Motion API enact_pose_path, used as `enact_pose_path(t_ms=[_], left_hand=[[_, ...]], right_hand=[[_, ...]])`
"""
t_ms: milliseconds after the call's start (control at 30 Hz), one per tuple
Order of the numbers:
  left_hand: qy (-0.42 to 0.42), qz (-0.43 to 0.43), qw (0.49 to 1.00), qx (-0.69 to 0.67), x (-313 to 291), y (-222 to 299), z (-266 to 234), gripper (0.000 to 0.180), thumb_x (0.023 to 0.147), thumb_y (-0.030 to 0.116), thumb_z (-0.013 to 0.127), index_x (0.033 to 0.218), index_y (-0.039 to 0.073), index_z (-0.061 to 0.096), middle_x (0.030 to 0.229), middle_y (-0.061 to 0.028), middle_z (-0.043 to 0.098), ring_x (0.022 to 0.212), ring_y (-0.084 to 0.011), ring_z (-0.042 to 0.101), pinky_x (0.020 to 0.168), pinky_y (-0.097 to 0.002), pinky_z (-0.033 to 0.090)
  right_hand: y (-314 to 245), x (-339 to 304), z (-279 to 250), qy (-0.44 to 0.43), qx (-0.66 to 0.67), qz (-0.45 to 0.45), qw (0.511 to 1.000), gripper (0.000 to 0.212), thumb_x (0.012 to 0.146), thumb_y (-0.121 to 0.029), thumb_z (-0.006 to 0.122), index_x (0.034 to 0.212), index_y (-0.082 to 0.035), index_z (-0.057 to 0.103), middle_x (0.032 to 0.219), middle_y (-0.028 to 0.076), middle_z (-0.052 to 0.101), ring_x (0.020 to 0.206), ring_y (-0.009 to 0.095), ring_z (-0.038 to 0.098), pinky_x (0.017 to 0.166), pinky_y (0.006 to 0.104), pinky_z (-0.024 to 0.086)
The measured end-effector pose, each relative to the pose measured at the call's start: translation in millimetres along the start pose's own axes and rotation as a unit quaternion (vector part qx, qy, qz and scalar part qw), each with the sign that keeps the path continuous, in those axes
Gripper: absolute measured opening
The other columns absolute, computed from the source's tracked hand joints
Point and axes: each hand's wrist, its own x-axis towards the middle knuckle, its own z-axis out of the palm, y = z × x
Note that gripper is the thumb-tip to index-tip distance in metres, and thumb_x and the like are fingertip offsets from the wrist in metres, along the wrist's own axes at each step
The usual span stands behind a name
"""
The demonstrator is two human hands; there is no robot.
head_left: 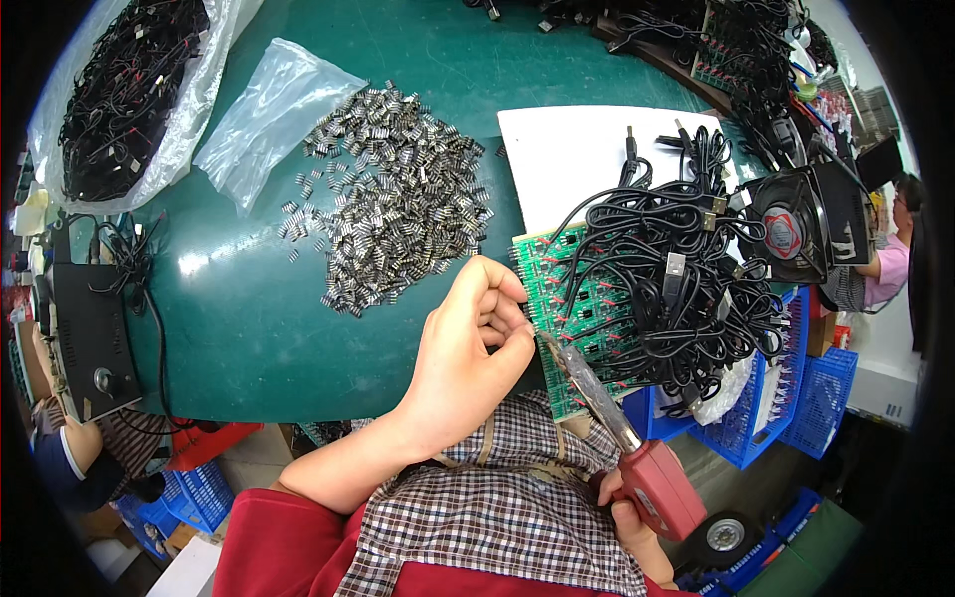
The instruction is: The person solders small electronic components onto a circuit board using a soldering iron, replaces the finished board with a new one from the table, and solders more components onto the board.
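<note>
Step in hand: apparently soldering along the left edge of the green circuit board [557, 308], which lies on the near right of the table, partly under black cables [696, 328].
Left hand [463, 348]: thumb and forefinger curl at that edge; I cannot tell whether a small part sits between them.
Right hand [637, 517]: fingers wrapped round the red handle of the soldering iron [619, 428], its tip at or just beside the edge.
Next move: seems to call for a steady left hand and a light, exact tip, clear of the fingertips.
Cables: glossy, rubbery loops with metal plugs.
Small parts pile [398, 209]: stubby, ridged, black and silvery, left of the board.
White sheet [557, 159]: flat, smooth, far side of the board.
Plastic bag [284, 119]: clear, crumpled, far left.
Table [249, 328]: smooth green, softly reflective.
</note>
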Motion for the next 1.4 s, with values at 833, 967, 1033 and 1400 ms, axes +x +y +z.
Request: enact_pose_path(t_ms=[833, 967, 1033, 1400], left_hand=[[0.002, 0.014, 0.991, 0.131, -9, -3, -17, 0.006, 0.079, 0.0, 0.058, 0.083, 0.0, 0.054, 0.065, -0.0034, 0.055, 0.049, -0.0052, 0.046, 0.046, -0.0209, 0.037], [0.007, 0.028, 0.984, 0.174, -11, -2, -16, 0.007, 0.079, -0.001, 0.058, 0.085, 0.0, 0.054, 0.066, -0.0036, 0.055, 0.049, -0.005, 0.045, 0.046, -0.021, 0.037], [0.034, 0.038, 0.977, 0.206, -11, -1, -15, 0.011, 0.078, 0.0, 0.058, 0.088, 0.002, 0.054, 0.067, -0.0054, 0.055, 0.048, -0.0104, 0.047, 0.046, -0.024, 0.039], [0.085, 0.128, 0.87, 0.469, 4, -3, -15, 0.02, 0.079, 0.008, 0.059, 0.097, 0.004, 0.05, 0.079, -0.0128, 0.059, 0.063, -0.0311, 0.06, 0.054, -0.0394, 0.049]], right_hand=[[-19, 16, -1, 0.039, -0.065, 0.001, 0.997, 0.032, 0.074, -0.041, 0.063, 0.074, -0.008, 0.064, 0.061, -0.003, 0.058, 0.052, 0.016, 0.054, 0.047, 0.0292, 0.04], [-7, 4, 7, 0.076, -0.042, -0.017, 0.996, 0.035, 0.074, -0.042, 0.064, 0.072, -0.007, 0.063, 0.06, -0.002, 0.057, 0.052, 0.017, 0.054, 0.047, 0.0292, 0.04], [-8, 4, 7, 0.139, -0.016, 0.0, 0.99, 0.036, 0.074, -0.042, 0.064, 0.073, -0.006, 0.063, 0.059, -0.001, 0.057, 0.052, 0.017, 0.054, 0.047, 0.0292, 0.04], [-42, 24, 5, 0.08, -0.021, 0.034, 0.996, 0.043, 0.078, -0.047, 0.06, 0.081, -0.005, 0.065, 0.059, -0.001, 0.057, 0.053, 0.017, 0.053, 0.048, 0.0291, 0.04]])
